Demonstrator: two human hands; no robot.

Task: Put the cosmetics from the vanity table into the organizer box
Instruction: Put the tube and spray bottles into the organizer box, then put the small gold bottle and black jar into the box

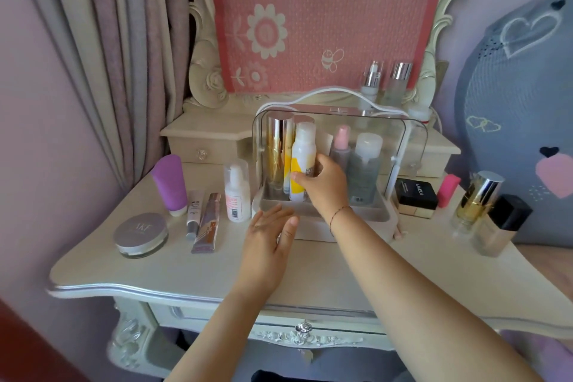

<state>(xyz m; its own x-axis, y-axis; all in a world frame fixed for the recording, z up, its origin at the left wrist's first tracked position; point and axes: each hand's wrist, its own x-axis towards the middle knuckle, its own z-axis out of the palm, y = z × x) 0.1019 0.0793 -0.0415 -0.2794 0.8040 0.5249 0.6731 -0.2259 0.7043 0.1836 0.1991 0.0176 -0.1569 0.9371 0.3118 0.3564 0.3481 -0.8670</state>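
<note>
On the cream desk (pixel 102 270) before you, the clear organizer box (pixel 372 216) stands at centre with its lid raised. Four items stand inside: a gold bottle (pixel 277 149), a white-and-yellow spray can (pixel 302 158), a pink-capped bottle (pixel 341 146) and a clear white-capped bottle (pixel 366 164).

Your right hand (pixel 325 186) reaches into the box. Its grip is curled round the lower part of the spray can, which stands upright just beside the gold bottle. Your left hand (pixel 269 236) is at the box's front left corner, fingers straight, holding nothing.

Outside the box on the left are a white pump bottle (pixel 237 192), a purple tube (pixel 170 183), two slim tubes (pixel 201 220) and a round compact (pixel 141 234). On the right are a black compact (pixel 417 195), a pink item (pixel 448 191), a gold-and-silver bottle (pixel 476 198) and a black-capped foundation bottle (pixel 499 226). Two silver-capped bottles (pixel 384 80) stand on the shelf behind. By this count, well under half the job looks done.
</note>
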